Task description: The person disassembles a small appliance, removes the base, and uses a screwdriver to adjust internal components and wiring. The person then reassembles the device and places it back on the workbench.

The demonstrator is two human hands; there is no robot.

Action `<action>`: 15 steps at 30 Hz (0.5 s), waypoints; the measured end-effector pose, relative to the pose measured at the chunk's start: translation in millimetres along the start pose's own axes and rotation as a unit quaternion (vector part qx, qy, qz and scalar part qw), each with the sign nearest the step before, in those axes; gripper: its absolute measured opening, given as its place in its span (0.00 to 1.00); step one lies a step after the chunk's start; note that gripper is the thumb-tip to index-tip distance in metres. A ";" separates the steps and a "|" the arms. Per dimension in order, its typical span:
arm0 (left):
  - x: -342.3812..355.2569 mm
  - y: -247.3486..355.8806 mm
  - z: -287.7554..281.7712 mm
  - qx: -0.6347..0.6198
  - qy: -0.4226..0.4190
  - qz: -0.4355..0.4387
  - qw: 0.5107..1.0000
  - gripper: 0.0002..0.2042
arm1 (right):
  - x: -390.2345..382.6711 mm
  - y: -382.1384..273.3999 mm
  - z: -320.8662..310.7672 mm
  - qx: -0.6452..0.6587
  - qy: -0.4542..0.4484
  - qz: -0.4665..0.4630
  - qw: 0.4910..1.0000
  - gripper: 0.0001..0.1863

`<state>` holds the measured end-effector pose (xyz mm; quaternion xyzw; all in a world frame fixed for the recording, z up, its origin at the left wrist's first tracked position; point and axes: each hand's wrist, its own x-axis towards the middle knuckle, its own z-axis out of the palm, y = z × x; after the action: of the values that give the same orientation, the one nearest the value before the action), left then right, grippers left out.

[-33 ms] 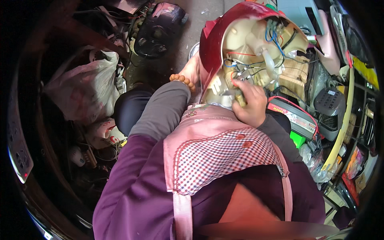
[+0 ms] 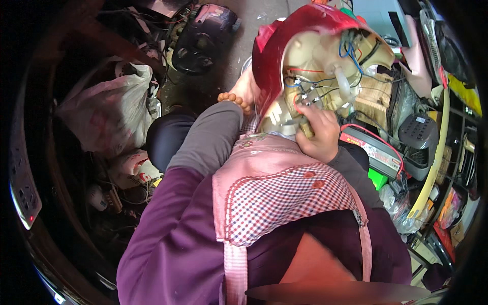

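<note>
A red appliance housing (image 2: 268, 76) with a cream inside rests at my lap, its open side toward me. Inside it are blue, red and black wires (image 2: 347, 49), a pale translucent tube (image 2: 342, 84) and small connectors. My left hand (image 2: 246, 91), a brown bead bracelet at its wrist, is against the housing's left outer side; its fingers are hidden behind the shell. My right hand (image 2: 320, 129) is closed around a short yellowish-brown handle (image 2: 306, 127) at the housing's lower edge. The far end of that handle's tool cannot be made out. My thumb and index finger are beside the wires.
A grey-and-red electrical box (image 2: 373, 151) and a dark grey device (image 2: 419, 130) stand to the right, near a wooden block (image 2: 374, 100). At the left lie a white plastic bag (image 2: 109, 114) and a black plastic shell (image 2: 200, 43) on the floor.
The red housing has shifted and tilted slightly to the right. My right hand keeps nearly the same place on the handle.
</note>
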<state>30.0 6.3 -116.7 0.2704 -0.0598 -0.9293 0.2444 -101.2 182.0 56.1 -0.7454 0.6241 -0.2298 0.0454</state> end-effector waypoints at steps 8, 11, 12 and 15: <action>9.5 24.8 45.7 -0.069 -0.091 0.067 0.991 0.38 | -22.4 -2.1 2.0 0.026 0.012 0.072 0.997 0.39; 30.1 10.4 37.3 -0.081 -0.110 -0.018 0.990 0.34 | -37.2 -6.7 10.5 0.121 0.068 0.205 0.969 0.40; 31.7 7.3 39.9 -0.063 -0.109 -0.014 0.992 0.32 | -46.2 -8.0 17.3 0.206 0.094 0.271 0.935 0.41; 27.1 11.5 51.9 0.054 -0.103 0.040 0.992 0.23 | -63.7 -10.9 19.6 0.382 0.134 0.356 0.842 0.41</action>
<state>-12.7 -18.0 -82.8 0.1836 -0.1456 -0.9371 0.2588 -90.8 240.7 24.3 -0.3580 0.7092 -0.5154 0.3213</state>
